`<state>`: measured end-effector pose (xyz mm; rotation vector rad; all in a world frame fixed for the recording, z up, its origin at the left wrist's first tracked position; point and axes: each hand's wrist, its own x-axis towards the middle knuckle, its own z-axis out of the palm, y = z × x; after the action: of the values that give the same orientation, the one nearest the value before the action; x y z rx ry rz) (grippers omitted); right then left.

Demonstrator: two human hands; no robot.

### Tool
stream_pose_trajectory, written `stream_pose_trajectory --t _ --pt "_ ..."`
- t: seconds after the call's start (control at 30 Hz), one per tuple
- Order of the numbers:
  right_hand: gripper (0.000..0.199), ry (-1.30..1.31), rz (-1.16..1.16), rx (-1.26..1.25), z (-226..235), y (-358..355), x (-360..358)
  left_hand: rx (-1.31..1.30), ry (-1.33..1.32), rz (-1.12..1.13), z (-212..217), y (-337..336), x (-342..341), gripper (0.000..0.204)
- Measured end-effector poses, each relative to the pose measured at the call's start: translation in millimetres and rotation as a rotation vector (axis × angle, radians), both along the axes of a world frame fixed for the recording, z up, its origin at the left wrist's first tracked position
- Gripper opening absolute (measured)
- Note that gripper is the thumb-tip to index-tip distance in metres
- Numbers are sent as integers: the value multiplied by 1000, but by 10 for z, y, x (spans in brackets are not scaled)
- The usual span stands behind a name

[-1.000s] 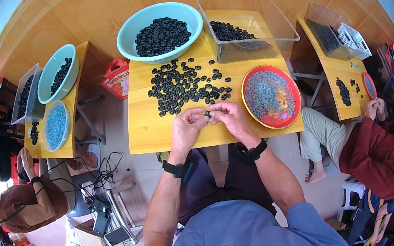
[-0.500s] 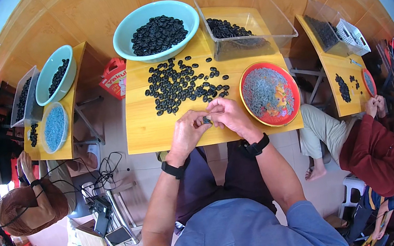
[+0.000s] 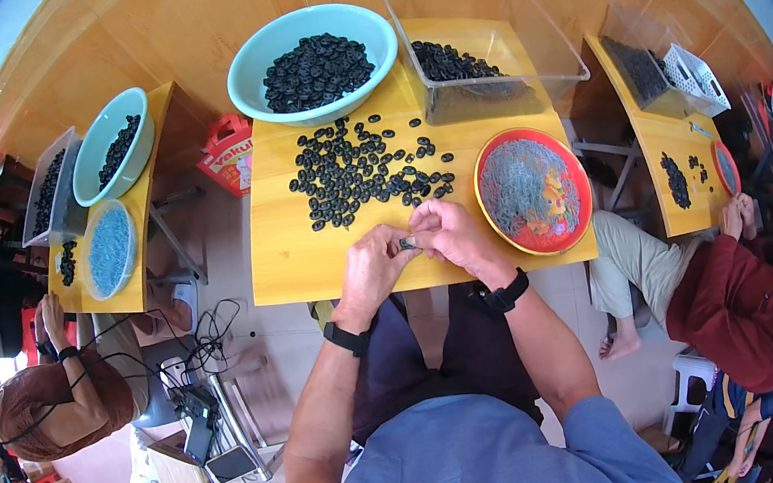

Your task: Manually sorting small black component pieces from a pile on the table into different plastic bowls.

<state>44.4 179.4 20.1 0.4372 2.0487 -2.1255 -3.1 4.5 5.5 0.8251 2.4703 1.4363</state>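
Over the near edge of the yellow table (image 3: 291,265), my two hands meet. My left hand (image 3: 374,261) pinches a small black oval piece (image 3: 406,243) between thumb and forefinger. The fingertips of my right hand (image 3: 451,236) are closed together right at that piece; anything between them is too small to make out. Beyond my hands lies a loose spread of black oval pieces (image 3: 342,173). Beside my right hand is a red round tray (image 3: 583,204) holding many thin grey-blue bits.
A pale turquoise basin (image 3: 242,89) of black pieces and a clear plastic bin (image 3: 485,99) stand at the far side. Co-workers sit at side tables (image 3: 140,177) left and right. Tangled black cables (image 3: 206,331) hang by a metal frame at lower left.
The view has shifted slightly, so the table sits a little lower in it. My hands stay together at the black oval piece, with only slight finger movement.
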Motion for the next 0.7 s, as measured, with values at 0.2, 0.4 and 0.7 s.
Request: stream_pose_trajectory --t 0.2,0.4,0.7 --pt "16 0 -6 -12 54 -33 9 24 50 5 -25 -9 41 22" --pt "16 15 13 46 72 -47 -14 49 102 10 -29 -23 25 20" --pt "14 29 6 12 41 60 -12 127 -3 -56 14 -35 -10 39"
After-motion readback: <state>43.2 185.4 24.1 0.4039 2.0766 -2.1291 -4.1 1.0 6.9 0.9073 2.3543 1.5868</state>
